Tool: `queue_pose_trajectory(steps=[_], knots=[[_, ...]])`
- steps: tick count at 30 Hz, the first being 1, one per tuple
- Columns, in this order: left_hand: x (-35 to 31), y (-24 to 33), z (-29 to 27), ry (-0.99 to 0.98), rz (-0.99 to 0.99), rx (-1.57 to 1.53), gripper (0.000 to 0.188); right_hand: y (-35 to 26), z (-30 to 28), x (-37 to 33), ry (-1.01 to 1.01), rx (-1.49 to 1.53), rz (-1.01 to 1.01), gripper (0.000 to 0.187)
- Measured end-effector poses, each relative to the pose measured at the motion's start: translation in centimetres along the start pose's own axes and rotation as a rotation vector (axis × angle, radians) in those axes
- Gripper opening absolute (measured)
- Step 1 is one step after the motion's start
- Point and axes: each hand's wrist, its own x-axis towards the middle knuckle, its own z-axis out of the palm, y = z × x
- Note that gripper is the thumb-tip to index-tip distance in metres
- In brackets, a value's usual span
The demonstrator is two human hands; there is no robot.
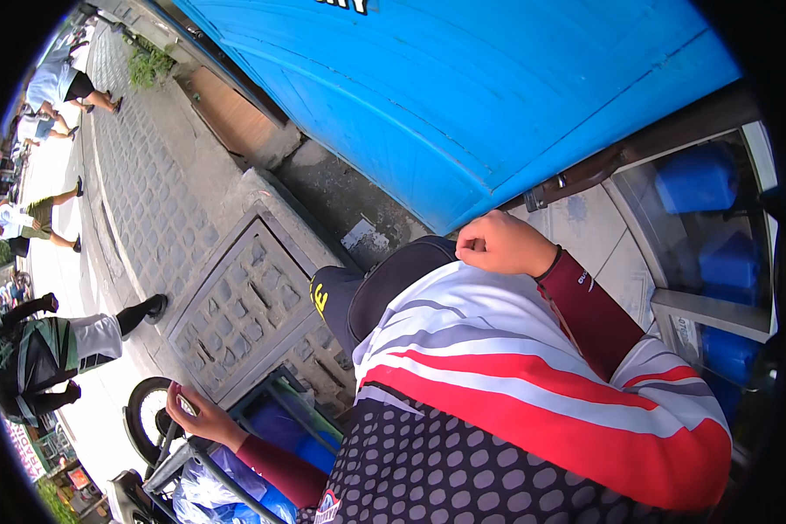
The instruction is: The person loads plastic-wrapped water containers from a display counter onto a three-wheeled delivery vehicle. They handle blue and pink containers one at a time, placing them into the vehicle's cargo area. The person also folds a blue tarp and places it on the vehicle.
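My left hand [197,416] reaches down at the lower left, its fingers curled over the grey metal frame [173,463] of a small cart, right beside a black wheel [145,410]. In the cart lie blue containers [281,430] and clear plastic bags [203,493]. My right hand [500,244] is raised in a closed fist in the upper middle, on a maroon sleeve, and touches the edge of a dark cap [384,284] that lies against my striped red and white jersey [533,367]. I see nothing inside the fist.
A big blue panel [463,96] fills the top. At the right, blue water jugs [697,179] stand behind glass. A patterned concrete drain cover [244,301] lies in the pavement below the cap. People walk along the left rim, one with a green backpack [26,358].
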Motion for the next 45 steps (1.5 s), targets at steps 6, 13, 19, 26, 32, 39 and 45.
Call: queue_pose_trajectory(steps=[6,13,19,26,32,39,45], knots=[[10.6,11.8,9.2,-0.146,0.025,-0.653,0.022,10.2,1.2,-2.0,0.097,0.764,0.688,0.074],[6.1,44.0,11.4,-0.320,0.998,-1.098,0.066,9.9,3.4,-3.1,0.842,0.381,0.312,0.042],[5.5,49.6,13.2,-0.157,1.073,-1.160,0.067,4.6,-0.6,-6.1,1.050,-0.129,0.226,0.030],[5.1,49.1,14.6,-0.276,1.079,-1.095,0.064,0.1,-3.4,-10.7,0.868,-0.179,0.373,0.027],[7.1,51.6,16.8,-0.364,1.097,-1.125,0.067,2.1,-3.8,-9.0,0.555,-0.194,0.460,0.037],[13.2,53.4,21.1,-0.090,1.340,-0.617,0.065,-1.2,0.7,-4.6,0.117,0.275,0.243,0.074],[17.5,57.5,28.3,-0.075,1.447,-0.692,0.061,-4.1,-0.6,2.8,0.277,0.581,0.162,0.055]])
